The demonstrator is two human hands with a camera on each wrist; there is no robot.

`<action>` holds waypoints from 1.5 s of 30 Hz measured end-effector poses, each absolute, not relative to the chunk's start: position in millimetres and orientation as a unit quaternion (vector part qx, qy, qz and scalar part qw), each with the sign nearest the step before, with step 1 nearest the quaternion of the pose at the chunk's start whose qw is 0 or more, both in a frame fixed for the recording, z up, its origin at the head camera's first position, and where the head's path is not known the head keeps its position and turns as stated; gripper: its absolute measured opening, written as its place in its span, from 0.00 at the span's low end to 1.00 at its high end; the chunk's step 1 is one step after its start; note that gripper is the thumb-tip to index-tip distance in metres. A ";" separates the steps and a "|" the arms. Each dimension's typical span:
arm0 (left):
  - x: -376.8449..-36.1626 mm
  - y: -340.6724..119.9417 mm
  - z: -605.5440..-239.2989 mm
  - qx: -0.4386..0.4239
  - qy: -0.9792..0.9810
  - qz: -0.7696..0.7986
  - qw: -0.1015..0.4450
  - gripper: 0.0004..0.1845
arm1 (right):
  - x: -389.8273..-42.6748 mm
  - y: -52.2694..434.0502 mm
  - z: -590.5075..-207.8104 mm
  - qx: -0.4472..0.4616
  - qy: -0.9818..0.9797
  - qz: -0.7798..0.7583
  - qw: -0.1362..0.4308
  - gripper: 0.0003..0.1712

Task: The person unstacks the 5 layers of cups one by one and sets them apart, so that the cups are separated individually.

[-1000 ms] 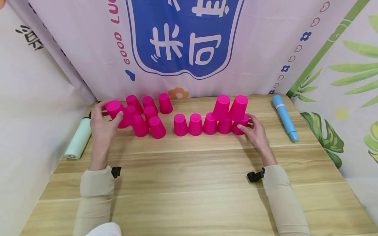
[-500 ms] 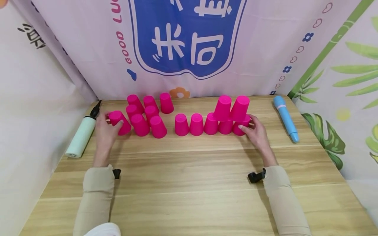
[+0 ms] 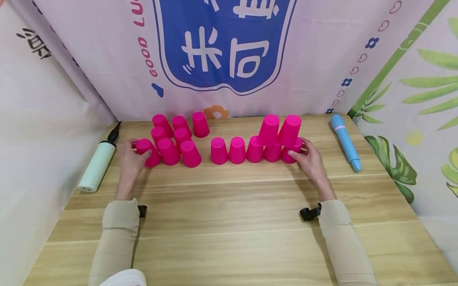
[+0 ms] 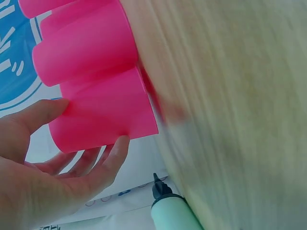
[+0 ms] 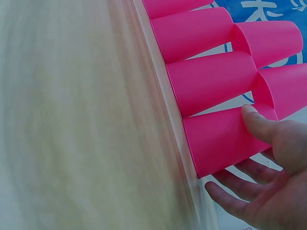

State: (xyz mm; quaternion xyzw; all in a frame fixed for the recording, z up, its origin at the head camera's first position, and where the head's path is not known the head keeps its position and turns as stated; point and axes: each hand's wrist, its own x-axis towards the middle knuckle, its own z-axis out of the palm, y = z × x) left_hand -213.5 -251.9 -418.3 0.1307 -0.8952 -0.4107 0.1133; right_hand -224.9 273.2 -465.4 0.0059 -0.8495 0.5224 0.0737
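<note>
My left hand (image 3: pixel 131 161) holds an upside-down pink plastic cup (image 3: pixel 152 157) at the left end, thumb on the near side, fingers round its outer side. In the left wrist view this cup (image 4: pixel 105 115) sits right against its neighbour, its rim level with the others. My right hand (image 3: pixel 310 162) grips the rightmost pink cup (image 5: pixel 225 139) of a row of several upside-down cups, thumb on its front and fingers behind. Two upper cups (image 3: pixel 268 129) stand over the gaps between the last three cups of that row.
More upside-down pink cups (image 3: pixel 180 124) stand in a loose cluster at the back left. A mint-green hand pump (image 3: pixel 97 167) lies left of my left hand. A light-blue stick-shaped object (image 3: pixel 346 143) lies at the right. A printed curtain (image 3: pixel 315 59) hangs behind the wooden table (image 3: pixel 229 222).
My left hand has brought its cup down and slightly right, from over the cluster to beside the front left cup. The right hand keeps its place on the end cup.
</note>
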 end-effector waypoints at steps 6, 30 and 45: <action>-218.3 -253.5 -422.7 0.135 -0.891 -0.418 0.115 0.31 | -226.5 273.6 -461.0 0.010 -0.850 0.522 0.077 0.38; -231.1 -15.5 -345.1 -0.247 -0.827 -0.461 0.208 0.31 | -230.3 283.0 -459.4 0.016 -0.848 0.520 0.101 0.37; -251.0 51.8 -376.7 -0.194 -0.858 -0.473 0.050 0.37 | -226.0 272.8 -468.1 0.019 -0.848 0.524 0.082 0.37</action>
